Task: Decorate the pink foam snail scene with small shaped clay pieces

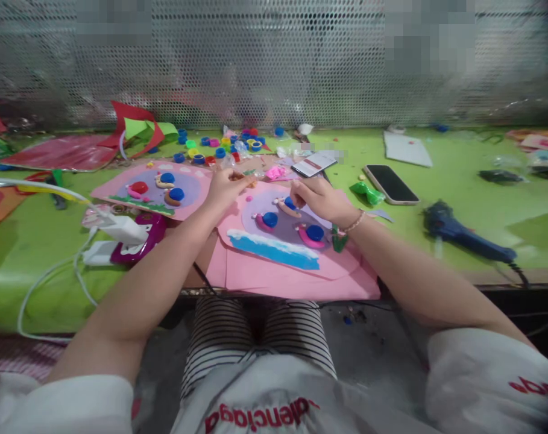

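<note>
- At the surface's [463, 181] front edge, midway: pink card [231, 217] bearing three blue-shelled snails [314, 233].
- Left hand [228, 184] by the card's far left edge; fingers narrow, cannot tell if anything is held.
- Right hand [321, 198] at the farthest snail [285, 208]; fingers curled in, hold unclear.
- Glue gun [466, 234] toward the surface's right front.

A pink cutout board [231, 222] is laid flat on pink sheets [296, 290]. Its purple oval [255, 205] is dotted with three snails [269, 220], two pink and one tan, each with a round blue shell; its near edge is lined by a white-topped blue strip [274, 253].
</note>
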Action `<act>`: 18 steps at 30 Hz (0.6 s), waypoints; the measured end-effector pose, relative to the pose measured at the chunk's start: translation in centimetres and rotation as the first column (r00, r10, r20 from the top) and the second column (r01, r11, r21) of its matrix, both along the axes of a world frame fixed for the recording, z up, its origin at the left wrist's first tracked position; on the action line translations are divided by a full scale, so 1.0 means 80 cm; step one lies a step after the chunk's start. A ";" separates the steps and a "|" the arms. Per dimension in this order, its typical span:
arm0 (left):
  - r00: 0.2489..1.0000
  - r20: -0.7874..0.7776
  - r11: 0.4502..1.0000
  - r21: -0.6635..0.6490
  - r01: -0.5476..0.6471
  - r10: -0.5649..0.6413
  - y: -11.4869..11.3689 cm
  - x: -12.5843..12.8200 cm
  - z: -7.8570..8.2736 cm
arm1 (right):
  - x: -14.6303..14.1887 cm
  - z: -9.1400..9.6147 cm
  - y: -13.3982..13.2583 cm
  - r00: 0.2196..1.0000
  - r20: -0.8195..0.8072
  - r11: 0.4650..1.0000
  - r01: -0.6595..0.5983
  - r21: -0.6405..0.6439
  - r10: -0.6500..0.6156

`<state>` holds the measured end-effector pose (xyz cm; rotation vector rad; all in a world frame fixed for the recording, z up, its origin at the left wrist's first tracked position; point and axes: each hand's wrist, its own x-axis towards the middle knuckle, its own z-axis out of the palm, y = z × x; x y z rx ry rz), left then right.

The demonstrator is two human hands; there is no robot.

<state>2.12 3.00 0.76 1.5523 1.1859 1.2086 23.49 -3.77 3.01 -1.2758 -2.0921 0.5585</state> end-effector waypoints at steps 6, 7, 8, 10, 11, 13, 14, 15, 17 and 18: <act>0.976 0.204 0.988 -0.115 0.104 -0.079 -0.006 0.010 0.000 | 0.000 0.000 0.000 1.000 0.002 1.000 -0.016 -0.005 0.016; 0.974 0.213 0.986 -0.128 0.105 -0.076 -0.007 0.010 0.001 | 0.001 0.000 0.000 1.000 0.002 1.000 -0.016 -0.007 0.016; 0.974 0.212 0.985 -0.135 0.106 -0.076 -0.008 0.010 0.002 | 0.001 -0.001 0.000 1.000 0.002 1.000 -0.016 -0.007 0.016; 0.978 0.197 0.986 -0.134 0.101 -0.073 -0.009 0.009 0.004 | 0.001 -0.002 0.000 1.000 0.000 1.000 -0.020 -0.002 0.020; 0.980 0.185 0.987 -0.131 0.095 -0.070 -0.010 0.009 0.005 | 0.002 -0.002 0.001 1.000 0.000 1.000 -0.024 0.003 0.024; 0.984 0.166 0.989 -0.126 0.083 -0.061 -0.010 0.008 0.006 | 0.002 -0.003 0.001 1.000 0.001 1.000 -0.028 0.012 0.028; 0.985 0.165 0.989 -0.128 0.077 -0.056 -0.010 0.008 0.006 | 0.002 -0.003 0.002 1.000 0.000 1.000 -0.026 0.012 0.026; 0.984 0.174 0.989 -0.130 0.071 -0.048 -0.010 0.008 0.007 | 0.003 -0.003 0.002 1.000 0.000 1.000 -0.023 0.011 0.023; 0.971 0.235 0.988 -0.140 0.069 -0.034 -0.010 0.009 0.008 | 0.003 -0.003 0.003 1.000 0.004 1.000 -0.016 0.012 0.016; 0.957 0.288 0.986 -0.148 0.075 -0.030 -0.010 0.009 0.008 | 0.003 -0.003 0.003 1.000 0.011 1.000 -0.014 0.017 0.014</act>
